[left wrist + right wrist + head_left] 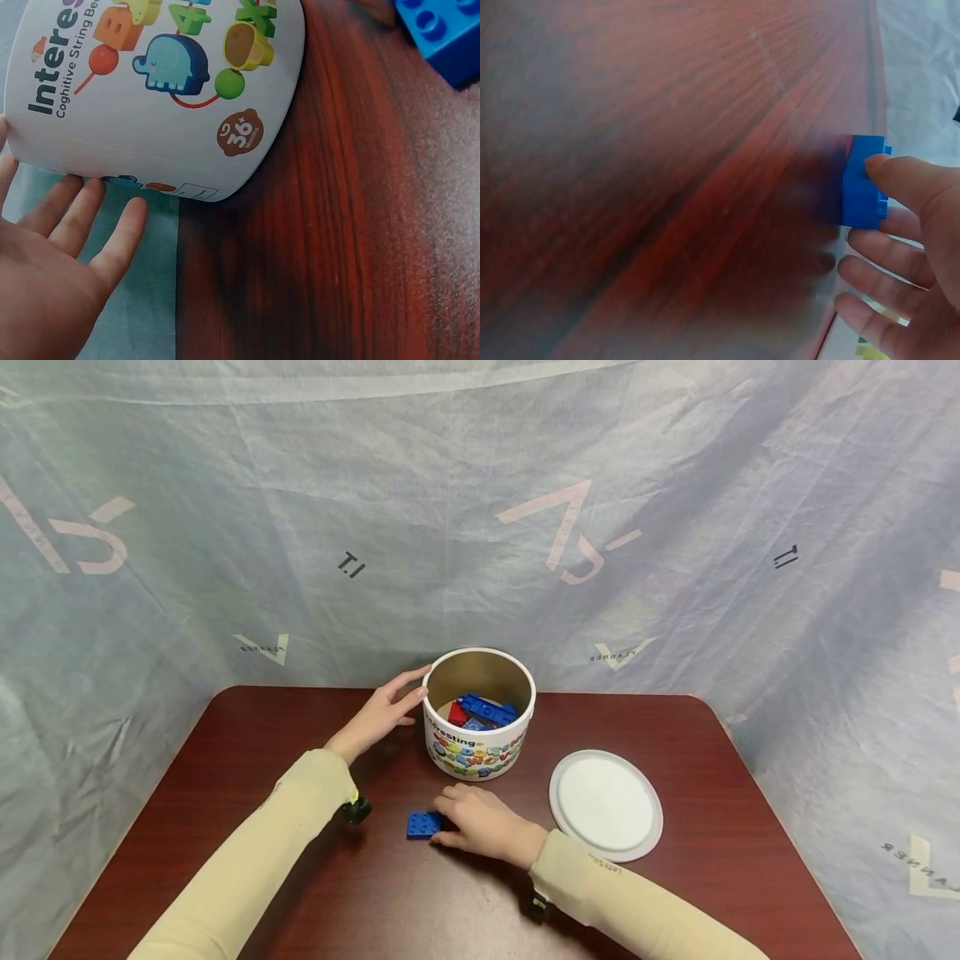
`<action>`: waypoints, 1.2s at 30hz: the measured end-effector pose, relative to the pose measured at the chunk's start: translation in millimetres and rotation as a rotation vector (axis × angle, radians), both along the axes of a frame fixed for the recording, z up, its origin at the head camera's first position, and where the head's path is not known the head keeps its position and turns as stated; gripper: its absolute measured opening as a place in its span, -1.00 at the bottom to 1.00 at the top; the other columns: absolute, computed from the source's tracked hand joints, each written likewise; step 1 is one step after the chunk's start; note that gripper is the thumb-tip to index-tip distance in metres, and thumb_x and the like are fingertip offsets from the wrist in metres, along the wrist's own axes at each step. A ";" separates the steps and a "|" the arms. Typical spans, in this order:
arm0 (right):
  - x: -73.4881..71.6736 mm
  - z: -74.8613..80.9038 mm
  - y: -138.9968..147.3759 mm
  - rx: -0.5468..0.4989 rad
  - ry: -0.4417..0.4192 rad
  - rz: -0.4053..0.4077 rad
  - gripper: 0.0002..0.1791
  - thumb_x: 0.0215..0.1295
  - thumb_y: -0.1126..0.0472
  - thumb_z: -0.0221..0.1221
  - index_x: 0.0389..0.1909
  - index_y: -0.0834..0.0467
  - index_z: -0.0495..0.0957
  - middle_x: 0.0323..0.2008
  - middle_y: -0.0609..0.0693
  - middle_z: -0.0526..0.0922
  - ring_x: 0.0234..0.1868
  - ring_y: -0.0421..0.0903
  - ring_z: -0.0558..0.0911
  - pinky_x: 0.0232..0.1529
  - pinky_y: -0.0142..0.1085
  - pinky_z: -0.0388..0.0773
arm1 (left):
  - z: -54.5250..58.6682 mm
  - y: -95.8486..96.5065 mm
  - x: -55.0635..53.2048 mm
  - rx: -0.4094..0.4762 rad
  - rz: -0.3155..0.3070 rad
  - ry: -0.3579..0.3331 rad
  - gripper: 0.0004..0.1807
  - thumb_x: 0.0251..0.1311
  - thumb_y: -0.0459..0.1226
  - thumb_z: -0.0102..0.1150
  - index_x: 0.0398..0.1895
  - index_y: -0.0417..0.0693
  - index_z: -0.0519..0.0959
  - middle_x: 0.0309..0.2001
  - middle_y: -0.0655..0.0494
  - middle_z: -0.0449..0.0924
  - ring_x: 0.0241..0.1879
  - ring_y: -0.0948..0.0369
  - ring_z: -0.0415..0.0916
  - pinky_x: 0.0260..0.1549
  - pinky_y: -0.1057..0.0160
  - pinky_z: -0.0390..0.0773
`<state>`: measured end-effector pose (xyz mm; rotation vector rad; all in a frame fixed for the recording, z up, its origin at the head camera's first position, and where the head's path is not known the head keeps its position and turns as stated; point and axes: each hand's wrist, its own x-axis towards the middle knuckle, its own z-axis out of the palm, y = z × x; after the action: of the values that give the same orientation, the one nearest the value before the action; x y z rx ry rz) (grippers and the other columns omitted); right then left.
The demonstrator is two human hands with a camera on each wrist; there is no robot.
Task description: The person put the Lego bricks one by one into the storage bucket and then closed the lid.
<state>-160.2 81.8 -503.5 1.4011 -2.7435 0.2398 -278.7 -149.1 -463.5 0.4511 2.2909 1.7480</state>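
A round white tub (480, 752) with colourful printing stands near the table's back edge, blue and red toy bricks (487, 710) lying at its bottom. My left hand (386, 714) touches the tub's left side, its fingers fairly straight along the wall in the left wrist view. In front of the tub, a blue building brick (423, 826) with studs on top sits at the table surface. My right hand (483, 822) pinches this brick by its right end, thumb on the near side and a finger on the far side, as the right wrist view shows.
A round white lid (606, 806) lies on the dark red-brown table (375, 893), right of the tub and beyond my right forearm. Behind the table hangs a grey printed cloth (442, 527), which also runs along both sides.
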 end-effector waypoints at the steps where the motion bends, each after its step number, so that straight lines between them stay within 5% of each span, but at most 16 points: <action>1: 0.2 0.6 0.6 0.001 0.000 -0.001 -0.67 0.34 -0.13 0.38 -0.19 0.05 0.63 -0.28 -0.12 0.57 -0.20 -0.16 0.61 -0.19 -0.30 0.60 | 0.3 0.2 0.5 0.002 0.000 0.000 -0.38 0.58 0.02 0.03 0.63 0.27 0.24 0.62 0.02 0.13 0.49 -0.11 0.30 0.19 -0.26 0.55; 21: 5.5 18.5 36.8 -0.021 -0.040 -0.029 -0.67 0.34 -0.08 0.39 -0.12 0.09 0.68 -0.24 -0.09 0.63 -0.20 -0.13 0.63 -0.18 -0.25 0.63 | 0.6 1.2 1.4 0.017 0.006 -0.015 -0.37 0.58 0.02 0.04 0.64 0.25 0.24 0.62 -0.01 0.13 0.49 -0.11 0.28 0.20 -0.29 0.53; 28: 5.3 34.0 56.0 -0.058 0.003 -0.024 -0.67 0.33 -0.08 0.40 -0.18 0.10 0.65 -0.25 -0.10 0.61 -0.22 -0.11 0.61 -0.22 -0.24 0.61 | 1.2 1.6 0.7 0.015 0.016 -0.024 -0.38 0.58 0.00 0.05 0.63 0.25 0.25 0.62 0.02 0.13 0.49 -0.10 0.29 0.21 -0.28 0.53; 36: 2.6 61.4 70.4 -0.135 0.020 0.001 -0.64 0.31 -0.01 0.43 -0.02 0.12 0.68 -0.14 -0.08 0.68 -0.14 -0.14 0.62 -0.05 -0.24 0.64 | 0.4 1.5 1.4 0.022 0.011 -0.018 -0.36 0.59 -0.01 0.03 0.65 0.20 0.21 0.63 -0.02 0.10 0.51 -0.13 0.24 0.23 -0.32 0.49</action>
<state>-157.6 152.2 -442.1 1.3636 -2.6546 0.4014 -277.3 -147.6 -463.0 0.4266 2.2685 1.7763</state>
